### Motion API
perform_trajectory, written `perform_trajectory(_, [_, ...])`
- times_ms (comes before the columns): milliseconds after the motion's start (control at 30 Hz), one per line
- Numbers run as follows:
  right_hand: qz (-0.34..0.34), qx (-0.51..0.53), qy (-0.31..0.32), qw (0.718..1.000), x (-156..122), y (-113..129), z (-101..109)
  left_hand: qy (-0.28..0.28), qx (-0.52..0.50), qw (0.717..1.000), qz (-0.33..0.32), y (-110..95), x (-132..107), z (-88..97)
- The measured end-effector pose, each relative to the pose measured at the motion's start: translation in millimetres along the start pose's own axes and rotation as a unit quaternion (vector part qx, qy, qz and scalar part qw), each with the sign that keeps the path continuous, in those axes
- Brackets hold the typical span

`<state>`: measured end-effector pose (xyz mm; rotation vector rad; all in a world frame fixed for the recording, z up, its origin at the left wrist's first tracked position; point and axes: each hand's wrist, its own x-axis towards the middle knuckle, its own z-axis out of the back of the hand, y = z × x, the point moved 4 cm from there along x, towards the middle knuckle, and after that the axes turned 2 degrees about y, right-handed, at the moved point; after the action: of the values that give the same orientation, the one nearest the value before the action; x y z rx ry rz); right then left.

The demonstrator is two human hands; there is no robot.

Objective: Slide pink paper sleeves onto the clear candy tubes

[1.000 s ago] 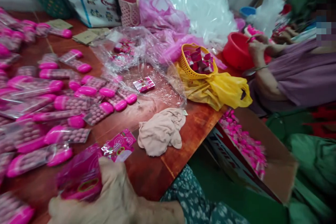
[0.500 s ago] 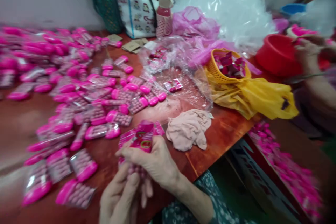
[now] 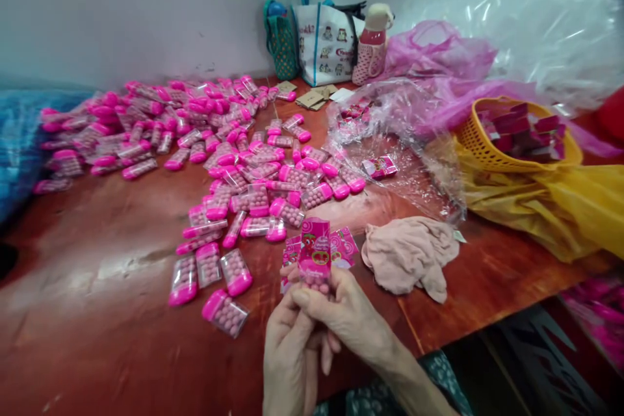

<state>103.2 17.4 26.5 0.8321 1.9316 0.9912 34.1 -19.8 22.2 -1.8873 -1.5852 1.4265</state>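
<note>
Both my hands are closed together on a small clear candy box of pink balls [image 3: 316, 283] near the table's front edge. A pink printed sleeve [image 3: 314, 248] covers its upper part. My left hand [image 3: 292, 338] grips it from the left and below, and my right hand [image 3: 358, 318] pinches it from the right, thumbs meeting in front. More pink printed sleeves [image 3: 344, 247] show just behind; whether fingers touch them I cannot tell. Left of the hands lie several pink-capped candy boxes [image 3: 236, 272], with a large heap [image 3: 160, 110] farther back.
A crumpled pale cloth [image 3: 409, 253] lies right of my hands. Behind it are clear plastic wrap [image 3: 414, 175], a yellow basket [image 3: 511, 159] of pink packets and a yellow bag [image 3: 541, 208]. A white bag [image 3: 326, 45] and a bottle [image 3: 373, 45] stand by the wall.
The view has swung left, so the table's things appear farther right and the co-worker's hand is out of sight. In my hands the sleeved candy box now stands more upright, facing me.
</note>
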Motion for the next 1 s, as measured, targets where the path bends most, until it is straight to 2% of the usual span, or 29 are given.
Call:
perform_trajectory(33, [-0.001, 0.001, 0.014, 1.000, -1.8, 1.2, 2.4, 0.009, 0.021, 1.000, 0.000, -2.1, 0.1, -0.3])
perform_trajectory(100, [0.030, -0.022, -0.011, 0.999, -5.8, 7.8, 9.9, -0.012, 0.102, 0.994, -0.033, -11.3, -0.5, 4.8])
perform_trajectory(133, [0.054, -0.044, -0.040, 0.997, -7.9, 12.6, 13.8, -0.047, 0.153, 0.984, -0.073, -19.1, -1.0, 10.1])
perform_trajectory(200, [0.088, -0.082, -0.076, 0.990, -11.3, 20.9, 17.3, -0.142, 0.244, 0.943, -0.175, -37.9, -3.1, 21.3])
perform_trajectory(233, [0.086, -0.088, -0.066, 0.990, -11.9, 22.6, 15.7, -0.173, 0.271, 0.923, -0.213, -45.7, -3.4, 25.1])
perform_trajectory(267, [0.074, -0.084, -0.040, 0.993, -11.8, 22.7, 12.4, -0.181, 0.281, 0.914, -0.231, -50.9, -2.1, 27.1])
perform_trajectory(333, [0.040, -0.058, 0.020, 0.997, -11.0, 19.7, 3.5, -0.140, 0.246, 0.938, -0.200, -52.4, 5.5, 26.8])
perform_trajectory(400, [0.017, -0.028, 0.052, 0.998, -10.1, 15.7, -3.7, -0.095, 0.147, 0.977, -0.122, -46.2, 13.9, 22.8])
perform_trajectory(433, [0.010, -0.015, 0.058, 0.998, -9.7, 13.7, -5.9, -0.092, 0.089, 0.988, -0.092, -42.6, 17.1, 20.5])
perform_trajectory(500, [0.001, -0.002, 0.053, 0.999, -9.6, 9.9, -7.3, -0.101, -0.006, 0.993, -0.060, -36.5, 21.7, 15.4])
perform_trajectory(567, [-0.001, -0.021, 0.020, 1.000, -10.9, 6.6, -4.1, -0.099, -0.058, 0.992, -0.056, -31.8, 25.1, 10.2])
perform_trajectory(700, [0.007, -0.089, -0.054, 0.995, -16.2, 4.8, 6.2, -0.058, -0.079, 0.995, -0.036, -22.8, 27.9, 5.9])
perform_trajectory(767, [-0.002, -0.076, -0.029, 0.997, -16.6, 4.9, 6.4, -0.050, -0.077, 0.995, -0.028, -19.3, 26.6, 9.6])
perform_trajectory(900, [-0.044, 0.011, 0.067, 0.997, -12.3, 3.8, -0.2, -0.050, -0.062, 0.997, -0.020, -17.0, 23.4, 22.9])
perform_trajectory(1000, [-0.040, 0.041, 0.077, 0.995, -6.6, 3.7, -5.3, -0.034, -0.046, 0.998, -0.027, -20.4, 23.9, 27.2])
